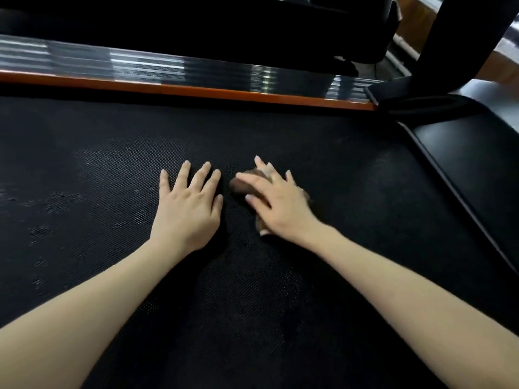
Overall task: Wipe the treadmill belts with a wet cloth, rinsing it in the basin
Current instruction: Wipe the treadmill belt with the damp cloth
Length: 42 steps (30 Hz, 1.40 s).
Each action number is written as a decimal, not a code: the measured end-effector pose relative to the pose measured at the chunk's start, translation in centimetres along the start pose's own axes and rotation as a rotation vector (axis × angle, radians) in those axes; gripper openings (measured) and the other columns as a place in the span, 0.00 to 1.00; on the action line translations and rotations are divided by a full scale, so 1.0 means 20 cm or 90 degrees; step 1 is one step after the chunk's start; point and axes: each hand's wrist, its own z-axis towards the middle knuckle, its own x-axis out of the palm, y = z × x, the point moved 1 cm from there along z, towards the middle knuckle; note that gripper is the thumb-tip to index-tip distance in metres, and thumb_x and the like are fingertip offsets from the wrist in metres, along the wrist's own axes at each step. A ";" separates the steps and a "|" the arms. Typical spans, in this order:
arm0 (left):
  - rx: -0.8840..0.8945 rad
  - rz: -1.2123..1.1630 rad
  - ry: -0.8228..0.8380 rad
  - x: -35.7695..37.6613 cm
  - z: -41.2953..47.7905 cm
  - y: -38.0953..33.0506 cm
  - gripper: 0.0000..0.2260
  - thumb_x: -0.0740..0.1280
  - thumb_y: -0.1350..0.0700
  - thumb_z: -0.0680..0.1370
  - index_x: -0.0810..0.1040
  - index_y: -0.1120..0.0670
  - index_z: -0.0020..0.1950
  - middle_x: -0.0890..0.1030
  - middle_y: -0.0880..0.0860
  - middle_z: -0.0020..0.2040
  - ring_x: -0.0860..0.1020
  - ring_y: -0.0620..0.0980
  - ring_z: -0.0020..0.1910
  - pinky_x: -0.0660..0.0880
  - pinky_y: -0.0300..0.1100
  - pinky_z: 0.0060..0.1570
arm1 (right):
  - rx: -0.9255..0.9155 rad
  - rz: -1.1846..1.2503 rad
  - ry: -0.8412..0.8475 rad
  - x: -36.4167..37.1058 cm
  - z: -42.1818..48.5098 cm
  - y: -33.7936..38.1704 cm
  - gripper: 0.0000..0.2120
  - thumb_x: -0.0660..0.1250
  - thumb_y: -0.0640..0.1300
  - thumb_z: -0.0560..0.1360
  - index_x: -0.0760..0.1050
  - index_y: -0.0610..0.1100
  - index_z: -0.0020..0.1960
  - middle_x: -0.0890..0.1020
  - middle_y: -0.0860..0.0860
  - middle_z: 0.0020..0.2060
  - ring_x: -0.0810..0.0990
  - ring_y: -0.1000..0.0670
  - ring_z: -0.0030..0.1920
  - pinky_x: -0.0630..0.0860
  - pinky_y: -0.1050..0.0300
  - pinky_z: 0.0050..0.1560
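Now, looking down on a black treadmill belt [112, 164] with a fine dotted texture, filling most of the view. Rests the left hand [186, 209] palm down on the belt near its middle, with fingers [200, 175] straight and spread, released and grasping nothing. Presses the right hand [276, 204] just beside it onto a brown cloth [243, 186], fingers straight and splayed across the top rather than curled round it, so released too, though bearing down on the fabric. Slightly blurred around that hand.

As for the cloth: bunched between palm and belt, touching both, peeking out at the thumb side, between the fingers and again below the heel of the hand by the wrist. Apart from the left hand, with a narrow gap of bare belt between.

Bare forearms reaching in from the two lower corners.

On the left part of the belt, pale smudges and specks. Damp or dust, cannot tell.

Beyond the far edge of the belt, an orange strip [196, 91], and just above it a ribbed silver side rail [168, 63] catching the light. To the right of the belt, a smooth black cover [463, 153]; behind that, a black upright [460, 37] rising toward the upper right corner.
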 end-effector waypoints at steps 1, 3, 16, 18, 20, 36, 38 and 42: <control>0.000 0.001 0.004 0.00 0.00 0.00 0.30 0.41 0.43 0.76 0.57 0.49 0.77 0.56 0.49 0.78 0.48 0.55 0.77 0.42 0.59 0.73 | -0.015 -0.016 0.015 -0.03 0.04 -0.05 0.21 0.59 0.50 0.80 0.63 0.56 0.73 0.55 0.48 0.77 0.54 0.45 0.76 0.45 0.38 0.73; -0.004 -0.001 0.023 -0.02 -0.02 0.01 0.30 0.41 0.42 0.75 0.56 0.48 0.77 0.54 0.48 0.78 0.47 0.54 0.77 0.41 0.57 0.73 | 0.098 -0.035 -0.009 -0.12 0.17 -0.24 0.21 0.57 0.51 0.80 0.62 0.58 0.73 0.55 0.48 0.77 0.54 0.46 0.76 0.45 0.36 0.73; -0.074 -0.014 -0.005 0.01 0.33 0.03 0.22 0.50 0.48 0.82 0.59 0.51 0.76 0.56 0.52 0.77 0.51 0.57 0.76 0.46 0.61 0.72 | 0.206 -0.022 -0.056 -0.09 0.28 -0.11 0.20 0.57 0.51 0.81 0.62 0.58 0.73 0.52 0.49 0.77 0.49 0.41 0.76 0.47 0.37 0.72; -0.072 -0.023 -0.015 0.00 0.34 0.04 0.22 0.51 0.48 0.82 0.58 0.50 0.76 0.56 0.51 0.77 0.51 0.56 0.76 0.45 0.60 0.72 | 0.048 -0.007 -0.006 0.00 0.28 0.01 0.21 0.58 0.50 0.80 0.63 0.58 0.73 0.53 0.48 0.77 0.50 0.44 0.76 0.44 0.40 0.73; -0.069 -0.033 -0.018 0.01 0.34 0.05 0.22 0.51 0.48 0.82 0.58 0.49 0.76 0.56 0.50 0.78 0.50 0.55 0.77 0.44 0.58 0.73 | 0.016 -0.008 0.026 -0.02 0.35 -0.07 0.21 0.58 0.50 0.80 0.62 0.58 0.73 0.54 0.48 0.77 0.50 0.46 0.76 0.43 0.40 0.73; -0.061 -0.015 -0.038 0.03 0.35 0.06 0.23 0.49 0.47 0.81 0.57 0.48 0.76 0.56 0.50 0.78 0.50 0.54 0.77 0.44 0.59 0.73 | 0.217 -0.072 -0.034 0.01 0.89 -0.16 0.29 0.52 0.50 0.82 0.40 0.52 0.77 0.43 0.42 0.77 0.45 0.38 0.76 0.41 0.35 0.72; -0.062 -0.015 -0.037 0.03 0.35 0.07 0.23 0.48 0.47 0.81 0.56 0.47 0.77 0.55 0.49 0.78 0.49 0.54 0.77 0.44 0.58 0.73 | 0.251 -0.095 -0.048 -0.05 0.84 -0.30 0.30 0.54 0.51 0.82 0.42 0.54 0.77 0.42 0.43 0.77 0.44 0.41 0.76 0.41 0.31 0.70; -0.060 -0.009 -0.034 0.04 0.35 0.05 0.23 0.48 0.47 0.81 0.56 0.48 0.77 0.55 0.50 0.78 0.49 0.54 0.77 0.44 0.58 0.73 | 0.459 -0.081 -0.130 -0.29 0.61 -0.78 0.30 0.59 0.49 0.80 0.48 0.54 0.77 0.43 0.45 0.77 0.45 0.40 0.76 0.45 0.27 0.69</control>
